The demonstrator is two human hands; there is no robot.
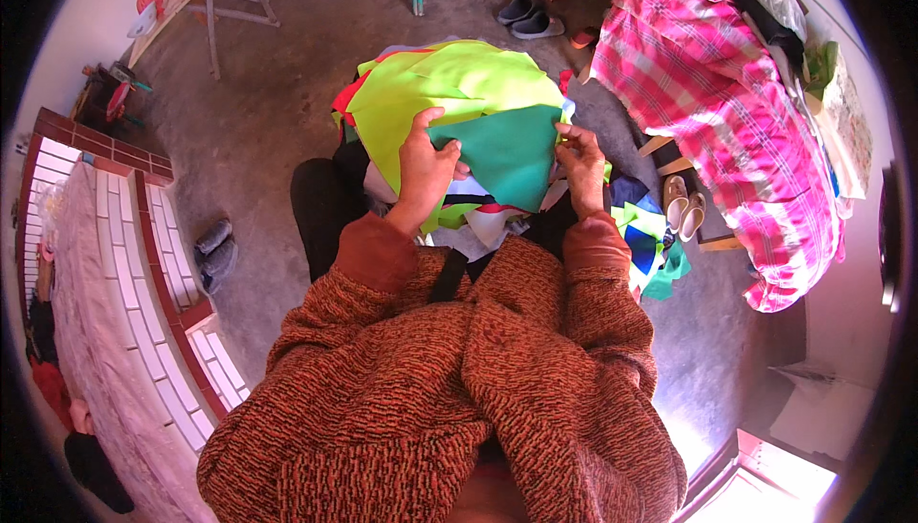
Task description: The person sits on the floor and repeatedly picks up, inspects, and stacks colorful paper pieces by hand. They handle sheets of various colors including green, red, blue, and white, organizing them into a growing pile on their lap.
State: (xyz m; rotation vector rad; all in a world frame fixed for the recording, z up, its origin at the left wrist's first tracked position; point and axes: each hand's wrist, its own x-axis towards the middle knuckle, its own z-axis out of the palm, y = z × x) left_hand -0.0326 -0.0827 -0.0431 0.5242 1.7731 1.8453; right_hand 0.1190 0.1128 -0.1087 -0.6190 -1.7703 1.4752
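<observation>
A: What is the left hand [427,169] doing?

B: It grips the left edge of a dark green cloth piece [507,158]. The thumb lies across the top of it, and the forefinger is stretched out near its upper left corner, so there is a gap between those two tips. The other fingers are partly hidden, and I can't tell how tightly they close.

A: And the right hand [581,162]?

B: Pinched nearly closed on the upper right corner, thumb against forefinger, with the remaining fingers curled in.

A: What's around them?

B: A big yellow-green cloth [459,78] spreads just beyond, on top of a heap, with some red fabric [346,95] poking out at its left. More coloured scraps [643,227] hang beside the right forearm. Further right there's a pink plaid cloth [703,112], with beige shoes [683,207] on the floor near it. Grey slippers [217,253] lie well off to the left.

A: Anything blocking the view?

B: The green piece itself covers part of the heap, and the left thumb covers a bit of the green.

A: So where is it exactly?

B: Between the two hands, held taut along its top edge, its lower corner pointing back toward the person's lap.
</observation>
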